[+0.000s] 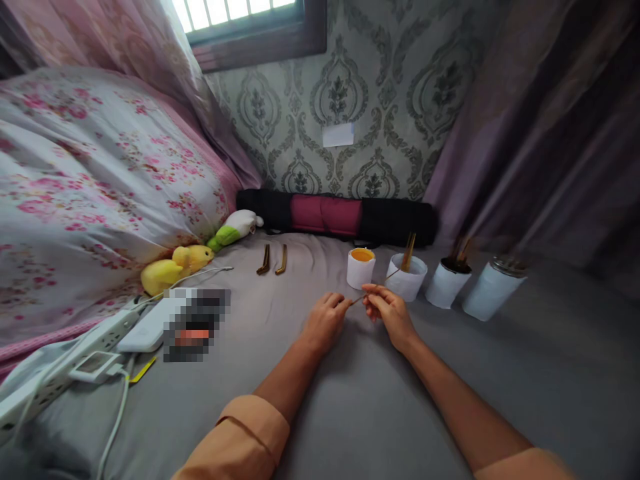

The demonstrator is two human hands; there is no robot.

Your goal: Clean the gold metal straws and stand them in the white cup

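A thin brown stick (pixel 357 301) runs between my two hands above the grey sheet. My left hand (pixel 327 317) pinches its near end with the fingers closed. My right hand (pixel 387 310) has thumb and fingertips closed on the stick a little further along; part of it is hidden behind the fingers. Just beyond my hands stands a white-wrapped cup (pixel 361 273) with a yellow-orange inside. Beside it, a wider white tub (pixel 407 283) holds several upright golden-brown sticks (pixel 409 250). Two narrow L-shaped brown-gold pieces (pixel 265 259) lie to the left.
Two more white-wrapped containers, a dark-mouthed one (pixel 446 287) and a taller jar (pixel 493 290), stand at right with sticks in them. A black and maroon roll (pixel 327 217) lies along the wall. At left are plush toys (pixel 175 267), a power strip (pixel 65 363) and a white box (pixel 155 323).
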